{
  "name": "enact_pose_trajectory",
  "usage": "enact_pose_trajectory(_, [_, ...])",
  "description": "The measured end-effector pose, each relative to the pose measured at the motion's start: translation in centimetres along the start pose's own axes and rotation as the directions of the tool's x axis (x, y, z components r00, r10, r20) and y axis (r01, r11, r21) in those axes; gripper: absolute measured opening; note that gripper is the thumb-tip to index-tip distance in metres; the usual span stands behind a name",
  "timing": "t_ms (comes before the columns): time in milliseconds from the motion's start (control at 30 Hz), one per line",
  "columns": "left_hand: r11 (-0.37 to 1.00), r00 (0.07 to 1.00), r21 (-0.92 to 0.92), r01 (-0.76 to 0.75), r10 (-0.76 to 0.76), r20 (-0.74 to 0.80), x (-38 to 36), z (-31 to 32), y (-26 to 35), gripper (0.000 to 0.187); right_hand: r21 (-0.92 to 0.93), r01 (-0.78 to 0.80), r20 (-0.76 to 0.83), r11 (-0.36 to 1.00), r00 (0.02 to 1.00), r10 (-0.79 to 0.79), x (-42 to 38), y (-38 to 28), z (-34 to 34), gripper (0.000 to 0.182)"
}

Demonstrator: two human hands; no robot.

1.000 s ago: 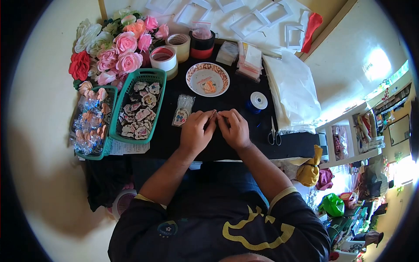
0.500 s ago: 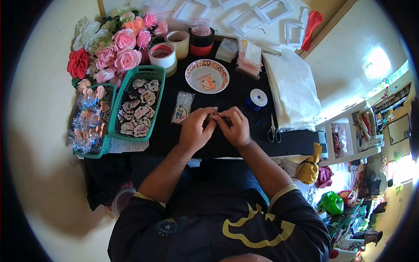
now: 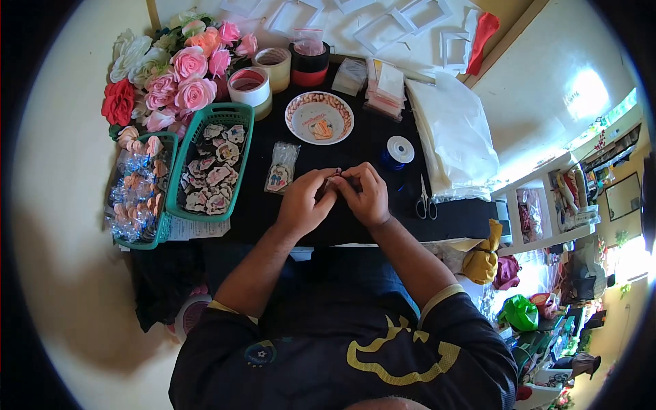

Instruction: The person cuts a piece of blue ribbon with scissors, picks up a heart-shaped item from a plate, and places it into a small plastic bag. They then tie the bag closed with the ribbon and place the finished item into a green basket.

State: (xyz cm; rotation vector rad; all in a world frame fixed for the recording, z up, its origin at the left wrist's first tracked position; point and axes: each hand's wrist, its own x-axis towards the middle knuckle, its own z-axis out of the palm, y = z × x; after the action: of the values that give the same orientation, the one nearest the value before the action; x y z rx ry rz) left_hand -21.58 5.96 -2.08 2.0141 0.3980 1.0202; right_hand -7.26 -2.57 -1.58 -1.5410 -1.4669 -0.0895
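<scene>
My left hand [image 3: 304,203] and my right hand [image 3: 363,196] meet fingertip to fingertip over the black tabletop. Both are closed around something small, mostly covered by the fingers and too tiny to make out. Just left of my left hand lies a clear plastic packet [image 3: 281,169] with a printed cutout in it. Above the hands is a round patterned bowl [image 3: 301,123] with an orange print at its bottom. A white spool with blue ribbon [image 3: 400,150] stands right of my right hand, and scissors [image 3: 426,201] lie below it.
Two green baskets stand at the left, one with printed cutouts [image 3: 220,176], one with wrapped pieces [image 3: 137,195]. Behind are artificial flowers [image 3: 189,63], tape rolls [image 3: 249,87] and small plastic bags [image 3: 387,85]. Large plastic sheets [image 3: 456,137] lie at the right.
The small item between my fingertips shows less than before. My hands stay together in nearly the same place, and the whole view has shifted slightly.
</scene>
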Motion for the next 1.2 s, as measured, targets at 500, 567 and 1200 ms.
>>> enact_pose_trajectory(500, [0.991, 0.995, -0.112, 0.072, -0.063, 0.080, 0.0, 0.0, 0.2, 0.029, 0.022, -0.059, 0.013, 0.998, 0.998, 0.059, 0.1, -0.1, -0.3, 0.018])
enact_pose_trajectory(567, [0.993, 0.995, -0.090, 0.075, -0.068, 0.073, 0.1, -0.1, 0.4, 0.029, -0.001, -0.005, 0.025, 1.000, 1.000, 0.005, 0.2, -0.2, -0.2, 0.019])
enact_pose_trajectory(1200, [0.937, 0.982, -0.302, 0.176, -0.147, 0.115, -0.2, 0.2, -0.6, 0.036, -0.036, 0.044, -0.053, 0.998, 0.998, -0.045, 0.6, 0.2, 0.1, 0.017])
